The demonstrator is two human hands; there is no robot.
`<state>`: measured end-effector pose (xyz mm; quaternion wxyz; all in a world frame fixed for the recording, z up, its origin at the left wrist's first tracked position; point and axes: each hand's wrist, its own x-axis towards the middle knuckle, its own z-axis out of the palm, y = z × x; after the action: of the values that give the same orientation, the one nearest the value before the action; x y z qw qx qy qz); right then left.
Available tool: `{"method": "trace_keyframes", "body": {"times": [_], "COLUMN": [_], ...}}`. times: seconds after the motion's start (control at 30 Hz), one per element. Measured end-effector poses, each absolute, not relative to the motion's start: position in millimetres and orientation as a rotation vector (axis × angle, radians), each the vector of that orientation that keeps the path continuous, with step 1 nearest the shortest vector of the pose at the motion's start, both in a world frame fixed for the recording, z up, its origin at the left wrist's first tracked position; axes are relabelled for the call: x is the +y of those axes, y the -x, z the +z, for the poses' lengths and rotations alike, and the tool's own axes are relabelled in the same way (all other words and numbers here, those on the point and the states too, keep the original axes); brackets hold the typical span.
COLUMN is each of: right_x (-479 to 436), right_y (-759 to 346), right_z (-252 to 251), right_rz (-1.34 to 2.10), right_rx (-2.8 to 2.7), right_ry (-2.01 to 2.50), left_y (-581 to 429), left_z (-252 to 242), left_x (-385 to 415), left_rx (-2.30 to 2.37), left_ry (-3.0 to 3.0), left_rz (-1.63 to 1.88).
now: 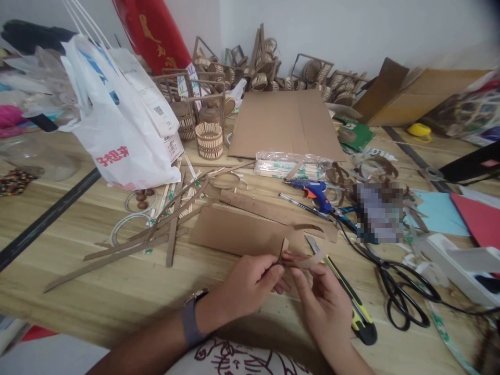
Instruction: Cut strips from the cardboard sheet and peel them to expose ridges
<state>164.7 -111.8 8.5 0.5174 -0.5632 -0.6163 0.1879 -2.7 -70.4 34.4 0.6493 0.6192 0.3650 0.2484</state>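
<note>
A thin brown cardboard strip (322, 249) curls in a loop above my fingers, one short end standing up. My left hand (250, 281), with a watch on its wrist, pinches the strip near that end. My right hand (326, 304) is closed on the same strip, its thumb close to the left fingertips. Part of the strip is hidden by the fingers. Just beyond both hands lies a flat cardboard piece (238, 226). A yellow and black utility knife (351, 297) rests beside my right hand, its blade pointing away from me.
Black scissors (402, 291) and a blue glue gun (312, 192) with its cable lie to the right. Loose cardboard strips (117, 255) spread leftward. A small stick basket (210, 140) stands behind, near a white plastic bag (113, 120) and a large cardboard sheet (285, 122).
</note>
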Motion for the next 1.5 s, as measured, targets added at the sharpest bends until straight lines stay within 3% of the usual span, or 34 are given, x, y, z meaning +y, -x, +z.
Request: {"method": "trace_keyframes", "body": {"times": [0.57,1.07,1.5], "right_x": [-108,-111,-107], "right_y": [-164,-161,-158], "right_z": [21,21,18], "right_rz": [0.117,0.447,0.275], "right_rx": [-1.821,-1.596,-1.751], "right_ry": [1.166,1.289,1.366], "left_y": [-7,9,6], "left_z": [51,65,37], "left_x": [-60,-54,-61], "left_rx": [0.862,0.993,0.923], "left_ry": [-1.06,-1.588,-1.409], "left_rz": [0.494,0.258,0.399]}}
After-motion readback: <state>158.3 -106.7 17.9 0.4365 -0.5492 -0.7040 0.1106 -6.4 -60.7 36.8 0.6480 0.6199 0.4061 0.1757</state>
